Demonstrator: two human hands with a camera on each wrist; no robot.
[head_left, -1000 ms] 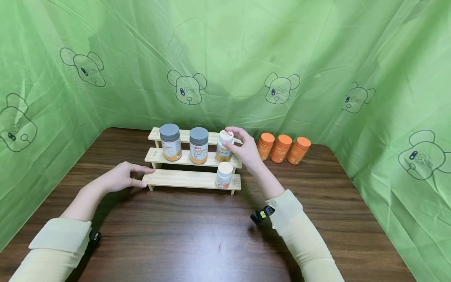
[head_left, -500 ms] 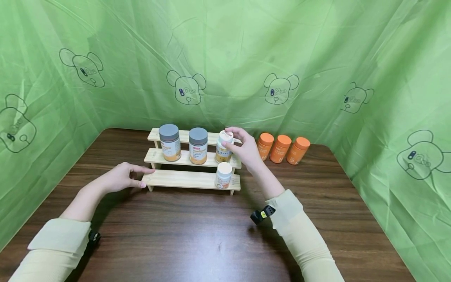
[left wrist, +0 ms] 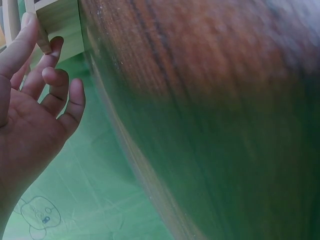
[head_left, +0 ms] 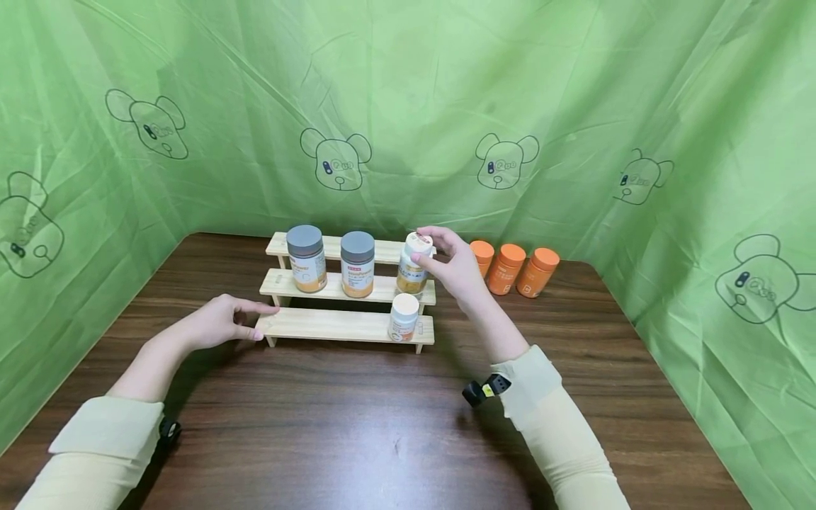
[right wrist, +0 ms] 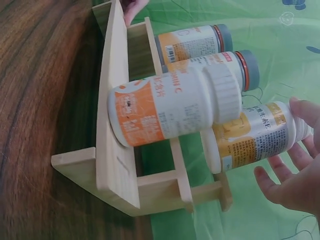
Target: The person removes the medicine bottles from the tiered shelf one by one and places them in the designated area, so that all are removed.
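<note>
My left hand point(head_left: 213, 322) grips the left end of the lowest step of a wooden tiered display rack point(head_left: 325, 324), thumb at the front edge and index finger behind. In the left wrist view that hand's other fingers point(left wrist: 75, 100) are loosely bent. My right hand point(head_left: 462, 273) pinches a white-capped vitamin bottle with a gold label point(head_left: 411, 273) near its cap, at the middle step's right end. The right wrist view shows this bottle point(right wrist: 252, 135) with its base apart from the step. A smaller white pill bottle point(head_left: 404, 319) stands on the lowest step's right end.
Two grey-lidded jars point(head_left: 307, 258) stand on the middle step to the left. Three orange bottles point(head_left: 508, 269) are on the dark wooden table point(head_left: 357, 418), right of the rack, one partly behind my right hand. A green printed curtain point(head_left: 408, 85) surrounds the table.
My right hand has moved a little to the right and slightly up, carrying the gold-labelled vitamin bottle along. The left hand stays at the rack's left end.
</note>
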